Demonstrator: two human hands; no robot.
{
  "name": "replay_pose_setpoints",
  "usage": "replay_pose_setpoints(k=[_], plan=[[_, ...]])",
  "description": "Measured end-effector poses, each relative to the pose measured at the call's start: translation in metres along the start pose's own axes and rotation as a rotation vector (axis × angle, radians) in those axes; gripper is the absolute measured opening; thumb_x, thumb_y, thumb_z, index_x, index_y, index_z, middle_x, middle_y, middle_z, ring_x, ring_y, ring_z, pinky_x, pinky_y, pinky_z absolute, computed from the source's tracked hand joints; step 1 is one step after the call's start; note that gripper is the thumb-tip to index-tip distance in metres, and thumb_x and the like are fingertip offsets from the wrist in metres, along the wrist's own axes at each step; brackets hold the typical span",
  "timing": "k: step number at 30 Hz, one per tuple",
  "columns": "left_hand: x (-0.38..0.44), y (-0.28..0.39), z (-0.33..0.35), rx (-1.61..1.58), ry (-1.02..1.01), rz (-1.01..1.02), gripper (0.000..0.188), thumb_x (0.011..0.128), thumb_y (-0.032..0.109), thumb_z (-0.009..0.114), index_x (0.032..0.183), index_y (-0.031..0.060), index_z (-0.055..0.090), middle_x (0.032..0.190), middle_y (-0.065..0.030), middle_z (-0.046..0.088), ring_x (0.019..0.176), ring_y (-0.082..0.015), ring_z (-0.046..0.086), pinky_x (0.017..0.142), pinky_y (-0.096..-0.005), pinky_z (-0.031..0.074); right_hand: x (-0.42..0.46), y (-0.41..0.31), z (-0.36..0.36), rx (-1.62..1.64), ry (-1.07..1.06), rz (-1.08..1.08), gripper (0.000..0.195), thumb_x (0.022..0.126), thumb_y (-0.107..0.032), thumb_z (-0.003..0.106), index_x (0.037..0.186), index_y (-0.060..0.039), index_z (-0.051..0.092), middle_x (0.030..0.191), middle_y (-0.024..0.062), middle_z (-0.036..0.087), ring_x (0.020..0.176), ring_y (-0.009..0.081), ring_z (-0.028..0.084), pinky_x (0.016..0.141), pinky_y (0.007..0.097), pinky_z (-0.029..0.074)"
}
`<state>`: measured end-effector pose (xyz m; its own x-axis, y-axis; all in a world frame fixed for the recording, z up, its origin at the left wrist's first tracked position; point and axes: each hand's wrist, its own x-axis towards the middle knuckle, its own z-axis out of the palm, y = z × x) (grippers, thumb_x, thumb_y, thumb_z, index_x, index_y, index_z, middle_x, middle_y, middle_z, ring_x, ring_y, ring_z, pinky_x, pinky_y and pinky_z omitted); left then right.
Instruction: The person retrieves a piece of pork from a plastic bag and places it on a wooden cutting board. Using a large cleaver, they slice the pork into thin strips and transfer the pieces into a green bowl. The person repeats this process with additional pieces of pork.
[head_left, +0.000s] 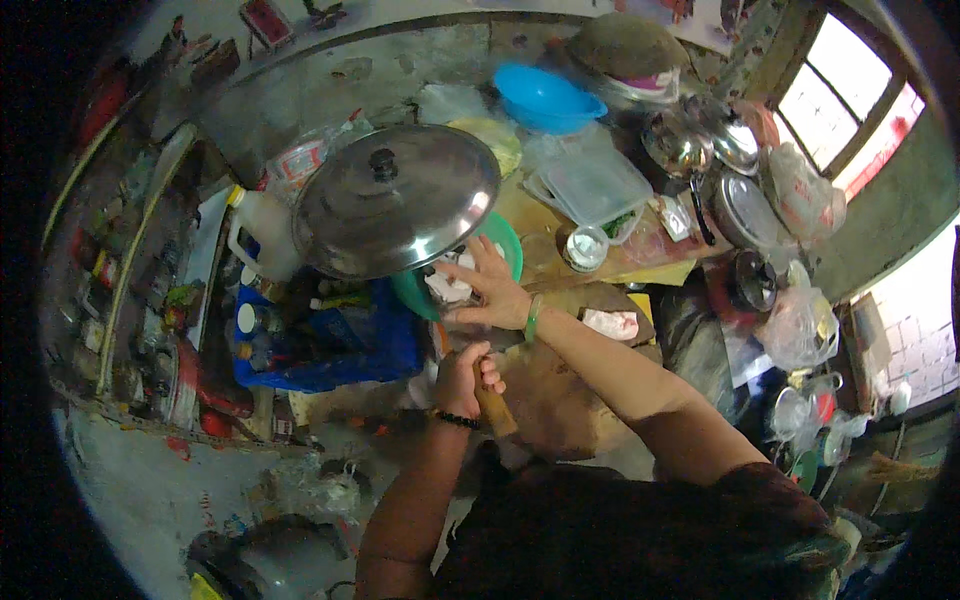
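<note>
My left hand (470, 379) is closed around the wooden handle of a tool (496, 405). A greyish metal part shows at the handle's lower end, near my dark shirt; its shape cannot be made out. My right hand (491, 292), with a green bangle at the wrist, reaches over a green basin (512, 251) with its fingers spread. Whitish pieces (448, 288) lie in the basin under the fingers. A large metal lid (397, 202) covers the basin's far left part from view. Below my right forearm is a brown board (559, 401). A pale pinkish piece of meat (611, 324) lies beyond that forearm.
At left stands a blue crate (330, 367) with bottles, beside a large white jug (262, 225). Farther back are a blue bowl (547, 101), clear plastic containers (596, 180) and a small tub (586, 249). Metal pans (675, 142) and bags (802, 195) crowd the right.
</note>
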<state>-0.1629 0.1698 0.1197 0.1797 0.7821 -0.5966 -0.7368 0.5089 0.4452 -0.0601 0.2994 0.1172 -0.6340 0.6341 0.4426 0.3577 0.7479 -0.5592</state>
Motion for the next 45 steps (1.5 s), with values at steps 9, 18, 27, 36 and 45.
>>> replay_pose_setpoints(k=[9, 18, 27, 36, 45], plan=[[0.005, 0.027, 0.000, -0.010, 0.054, 0.046, 0.013, 0.082, 0.013, 0.056, 0.075, 0.0076, 0.046, 0.058, -0.0005, 0.045, 0.047, -0.0123, 0.042, 0.046, -0.0317, 0.039, 0.028, 0.032, 0.030, -0.048, 0.017, -0.251, 0.029, 0.077, -0.028, 0.065, 0.104, -0.0182, 0.066, 0.125, 0.0147, 0.044, 0.116, 0.0372, 0.038, 0.098, 0.0466, 0.028], [-0.042, 0.036, -0.022, 0.084, 0.064, -0.026, 0.021, 0.083, 0.022, 0.057, 0.083, 0.0025, 0.050, 0.058, 0.0018, 0.044, 0.048, -0.0104, 0.042, 0.047, -0.0295, 0.037, 0.045, 0.081, 0.061, -0.278, 0.079, -0.167, 0.027, 0.081, -0.031, 0.059, 0.107, -0.0228, 0.064, 0.121, 0.0075, 0.053, 0.123, 0.0319, 0.036, 0.105, 0.0519, 0.017], [-0.116, 0.002, -0.064, 0.486, 0.072, 0.132, 0.012, 0.081, 0.012, 0.058, 0.077, 0.0030, 0.051, 0.053, -0.0045, 0.050, 0.041, -0.0147, 0.049, 0.040, -0.0282, 0.043, 0.028, 0.049, -0.003, 0.114, -0.031, -0.058, 0.025, 0.086, -0.023, 0.055, 0.108, -0.0144, 0.064, 0.114, 0.0071, 0.060, 0.110, 0.0248, 0.052, 0.100, 0.0429, 0.034], [-0.037, -0.081, -0.102, 1.378, -0.064, 0.319, 0.024, 0.080, 0.021, 0.059, 0.071, -0.0003, 0.051, 0.063, -0.0168, 0.056, 0.055, -0.0323, 0.054, 0.054, -0.0385, 0.044, -0.242, 0.118, -0.086, -0.361, 0.195, 0.835, 0.025, 0.078, -0.012, 0.063, 0.102, -0.0028, 0.062, 0.098, 0.0127, 0.064, 0.088, 0.0247, 0.062, 0.077, 0.0313, 0.048], [0.048, -0.132, -0.080, 1.331, 0.021, 0.299, 0.017, 0.077, 0.013, 0.057, 0.072, -0.0015, 0.050, 0.061, -0.0158, 0.055, 0.056, -0.0274, 0.052, 0.054, -0.0380, 0.041, -0.236, 0.161, -0.058, -0.465, -0.390, 0.925, 0.068, 0.053, -0.030, 0.077, 0.116, -0.0190, 0.053, 0.106, 0.0104, 0.055, 0.102, 0.0308, 0.051, 0.085, 0.0409, 0.044]])
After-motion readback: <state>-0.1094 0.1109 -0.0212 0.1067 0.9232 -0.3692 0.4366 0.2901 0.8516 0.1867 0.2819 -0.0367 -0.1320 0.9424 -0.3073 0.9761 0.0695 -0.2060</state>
